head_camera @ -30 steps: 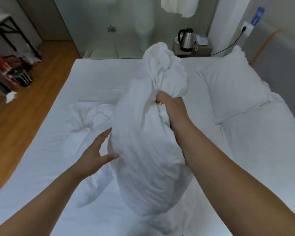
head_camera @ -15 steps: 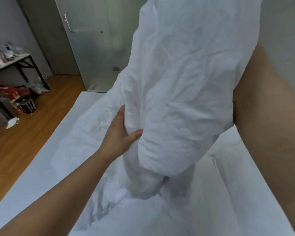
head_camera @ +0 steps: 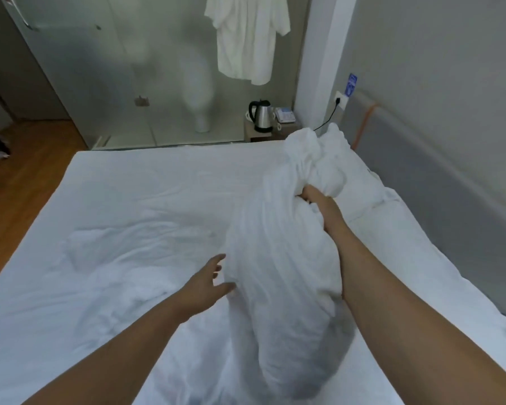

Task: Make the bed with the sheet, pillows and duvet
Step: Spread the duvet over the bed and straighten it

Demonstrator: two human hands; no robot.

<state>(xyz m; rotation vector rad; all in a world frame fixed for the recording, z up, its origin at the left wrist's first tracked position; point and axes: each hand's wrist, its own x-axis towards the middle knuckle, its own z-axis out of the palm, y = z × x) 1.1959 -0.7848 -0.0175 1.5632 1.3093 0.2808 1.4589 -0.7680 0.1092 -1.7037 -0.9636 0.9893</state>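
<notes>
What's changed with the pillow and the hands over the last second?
The pillow swung up high in front of the camera half a second ago and has come back down onto the bed. The left hand gripped its side during the lift and has let go; its fingers are now spread beside it. The right hand still grips the bunched top. The kettle has not moved.

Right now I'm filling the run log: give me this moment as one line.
step: casing pillow | right hand: grips bunched pillowcase top | left hand: open beside pillow | second pillow: at headboard | duvet: not seen
</notes>
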